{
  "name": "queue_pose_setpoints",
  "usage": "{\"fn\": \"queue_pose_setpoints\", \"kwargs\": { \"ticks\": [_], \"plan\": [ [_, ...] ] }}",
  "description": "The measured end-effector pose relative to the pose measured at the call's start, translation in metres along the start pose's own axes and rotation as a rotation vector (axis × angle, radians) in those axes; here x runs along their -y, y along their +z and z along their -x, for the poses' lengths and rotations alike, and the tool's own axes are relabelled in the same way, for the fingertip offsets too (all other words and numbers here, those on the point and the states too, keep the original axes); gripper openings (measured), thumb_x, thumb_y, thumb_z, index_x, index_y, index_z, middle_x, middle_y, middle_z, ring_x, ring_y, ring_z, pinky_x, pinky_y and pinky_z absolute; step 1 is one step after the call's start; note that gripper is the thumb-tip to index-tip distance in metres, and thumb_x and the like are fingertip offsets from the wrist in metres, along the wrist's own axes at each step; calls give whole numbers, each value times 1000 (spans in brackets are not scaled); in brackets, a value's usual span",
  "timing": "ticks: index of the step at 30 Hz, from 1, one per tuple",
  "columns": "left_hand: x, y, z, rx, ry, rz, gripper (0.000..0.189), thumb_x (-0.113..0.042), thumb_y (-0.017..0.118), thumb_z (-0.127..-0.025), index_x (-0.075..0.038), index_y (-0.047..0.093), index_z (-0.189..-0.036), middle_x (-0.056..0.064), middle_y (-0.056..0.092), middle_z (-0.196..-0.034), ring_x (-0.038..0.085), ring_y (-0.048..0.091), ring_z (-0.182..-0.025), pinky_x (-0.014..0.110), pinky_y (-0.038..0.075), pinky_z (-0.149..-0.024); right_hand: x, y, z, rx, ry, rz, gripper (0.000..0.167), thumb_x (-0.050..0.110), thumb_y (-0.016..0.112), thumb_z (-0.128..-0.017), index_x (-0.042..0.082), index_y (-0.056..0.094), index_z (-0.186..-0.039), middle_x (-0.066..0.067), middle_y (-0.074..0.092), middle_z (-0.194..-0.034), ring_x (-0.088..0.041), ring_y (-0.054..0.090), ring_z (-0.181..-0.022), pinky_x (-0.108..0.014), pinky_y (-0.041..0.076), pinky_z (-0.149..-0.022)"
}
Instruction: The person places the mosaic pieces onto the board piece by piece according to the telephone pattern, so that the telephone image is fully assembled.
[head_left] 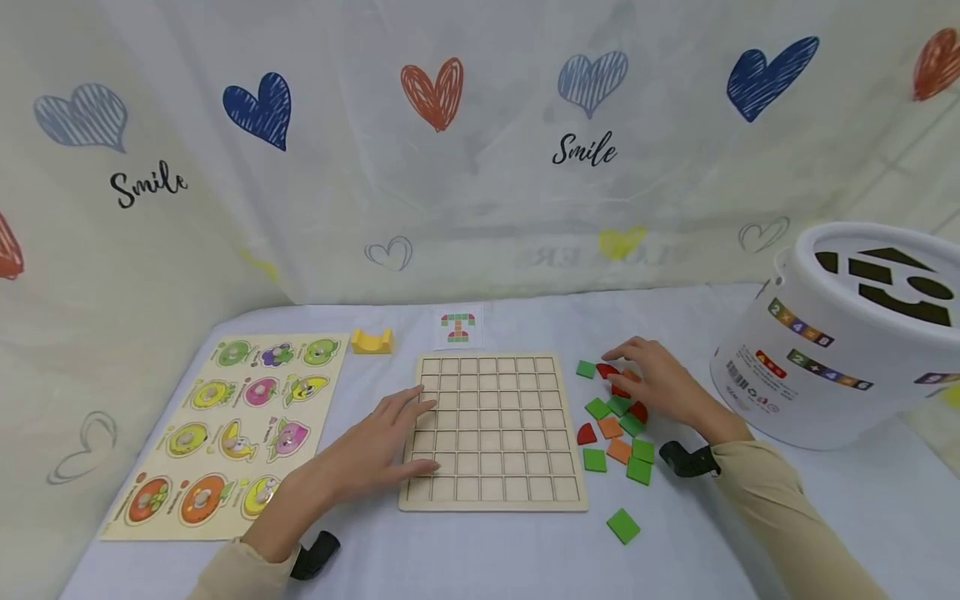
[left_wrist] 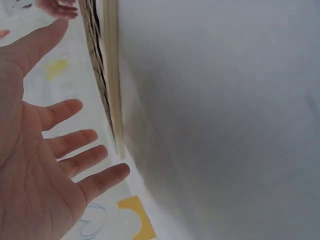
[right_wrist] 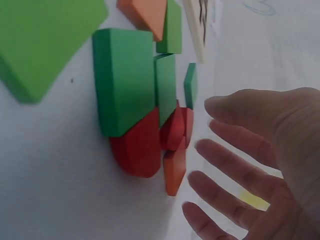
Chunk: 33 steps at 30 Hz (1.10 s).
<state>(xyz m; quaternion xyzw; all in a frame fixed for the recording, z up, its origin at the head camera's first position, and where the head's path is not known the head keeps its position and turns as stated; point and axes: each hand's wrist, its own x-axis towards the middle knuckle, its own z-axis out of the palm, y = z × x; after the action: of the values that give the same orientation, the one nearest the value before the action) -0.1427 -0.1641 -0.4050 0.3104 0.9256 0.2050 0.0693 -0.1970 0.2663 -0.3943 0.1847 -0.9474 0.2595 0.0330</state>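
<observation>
A wooden grid board (head_left: 495,432) lies flat on the white cloth. My left hand (head_left: 367,450) is at the board's left edge, fingers spread and nearly straight, palm bare in the left wrist view. Over the far end of a loose group of flat pieces is my right hand (head_left: 660,379), its fingers extended and holding nothing. Red quarter-round pieces (right_wrist: 137,147) and an orange piece (right_wrist: 175,172) are near its fingertips. Green squares (head_left: 597,408), orange squares (head_left: 618,451) and another red quarter-round (head_left: 587,434) spread toward me. One green square (head_left: 623,526) lies apart at the front.
Behind the board is a small card (head_left: 458,328) with a T-shaped pattern of coloured pieces. A yellow stand (head_left: 372,342) sits left of it. A fruit-and-vegetable puzzle board (head_left: 225,433) covers the left side. At the right stands a white bucket (head_left: 757,367) with shaped lid holes.
</observation>
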Motion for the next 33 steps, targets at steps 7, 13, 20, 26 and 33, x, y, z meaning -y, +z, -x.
{"fn": "queue_pose_setpoints", "kwargs": {
  "ticks": [7, 13, 20, 26, 33],
  "plan": [
    [4, -1, -3, 42, -60, 45, 83, -54, 67, -99, -6, 37, -161, 19, 23, -171, 38, 26, -156, 58, 31, -121, -6, 4, -9, 65, 33, 12, 25, 8, 74, -97, -6, 73, -117, -17, 68, -111, -36, 63, -104, -55, 55, -90],
    [9, -3, -11, 44, -61, 28, 85, -57, 66, -99, -4, 38, -160, 21, 23, -170, 41, 25, -156, 58, 27, -123, -8, 5, -16, 80, 32, 66, 21, 10, 75, -96, -5, 75, -112, -11, 66, -100, -30, 62, -94, -48, 56, -82],
    [14, -2, -20, 65, -77, -17, 89, -60, 64, -99, -3, 36, -161, 24, 21, -170, 44, 19, -157, 59, 19, -126, -8, 4, -19, 101, 47, 90, 19, 10, 78, -95, -3, 75, -109, -9, 65, -96, -28, 62, -90, -45, 55, -79],
    [13, -2, -22, 86, -94, -30, 88, -60, 63, -99, -6, 35, -163, 26, 18, -171, 45, 16, -158, 62, 14, -126, -7, 3, -22, 123, 81, 58, 19, 8, 78, -94, -5, 74, -109, -12, 67, -98, -29, 63, -90, -48, 56, -81],
    [10, -1, -22, 94, -112, -52, 86, -62, 60, -100, -11, 34, -164, 24, 17, -172, 44, 16, -158, 63, 13, -125, -5, 2, -27, 153, 131, 59, 22, 9, 79, -94, -6, 74, -109, -14, 68, -98, -28, 60, -88, -46, 55, -79]
  ]
}}
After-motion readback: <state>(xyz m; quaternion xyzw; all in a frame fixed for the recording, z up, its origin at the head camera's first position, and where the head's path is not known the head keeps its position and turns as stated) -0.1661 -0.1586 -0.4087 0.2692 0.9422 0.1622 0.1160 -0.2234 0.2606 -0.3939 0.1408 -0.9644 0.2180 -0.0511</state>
